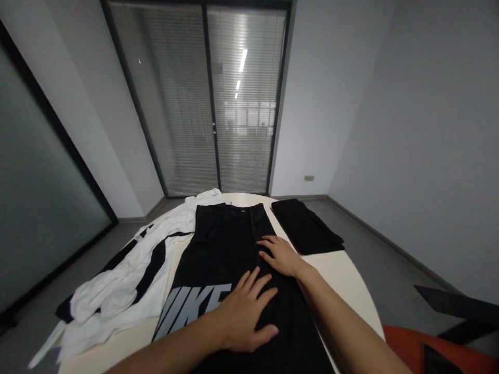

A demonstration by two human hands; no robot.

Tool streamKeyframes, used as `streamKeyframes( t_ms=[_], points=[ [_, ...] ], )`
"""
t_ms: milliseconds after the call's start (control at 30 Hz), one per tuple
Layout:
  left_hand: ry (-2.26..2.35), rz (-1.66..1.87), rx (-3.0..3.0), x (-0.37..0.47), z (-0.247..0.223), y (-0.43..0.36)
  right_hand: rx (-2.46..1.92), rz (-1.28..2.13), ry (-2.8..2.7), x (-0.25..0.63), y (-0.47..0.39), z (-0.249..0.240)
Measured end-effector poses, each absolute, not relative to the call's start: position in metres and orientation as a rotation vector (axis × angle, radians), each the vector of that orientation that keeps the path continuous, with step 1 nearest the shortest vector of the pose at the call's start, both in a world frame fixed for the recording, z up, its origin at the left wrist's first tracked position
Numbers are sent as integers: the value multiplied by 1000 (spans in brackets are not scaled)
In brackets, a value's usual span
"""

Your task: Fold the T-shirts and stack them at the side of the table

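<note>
A black T-shirt (230, 254) with large grey "NIKE" lettering lies flat along the middle of the table, its collar end away from me. Its sides look folded inward. My left hand (247, 311) rests palm down on the shirt beside the lettering, fingers spread and partly covering the last letter. Farther up, on the shirt's right part, lies my right hand (278, 254), also flat with its fingers apart. Neither hand grips anything. My forearms hide part of the lower shirt.
A loose white and black garment (156, 265) spreads over the table's left side and hangs past its edge. At the back right sits a folded black garment (306, 226). The pale table (360, 291) has a rounded edge. An orange chair (405, 345) stands at lower right.
</note>
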State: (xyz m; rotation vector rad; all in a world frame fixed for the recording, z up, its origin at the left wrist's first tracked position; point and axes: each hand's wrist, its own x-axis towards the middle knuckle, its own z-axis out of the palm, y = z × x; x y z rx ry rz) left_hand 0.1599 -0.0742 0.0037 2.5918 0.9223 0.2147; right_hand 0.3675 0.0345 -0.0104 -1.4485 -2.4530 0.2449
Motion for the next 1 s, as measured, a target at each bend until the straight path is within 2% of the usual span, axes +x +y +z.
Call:
streamKeyframes(
  t_ms=[500,700,1000],
  points=[
    [1031,439,2552,154,-4,-71,-1797,-130,-2266,312,55,11],
    [1043,426,2533,151,0,-72,-1882,-45,-2190,299,69,8],
    [1035,447,2540,151,-3,-71,-1674,-29,-2105,311,95,-11]
  ],
)
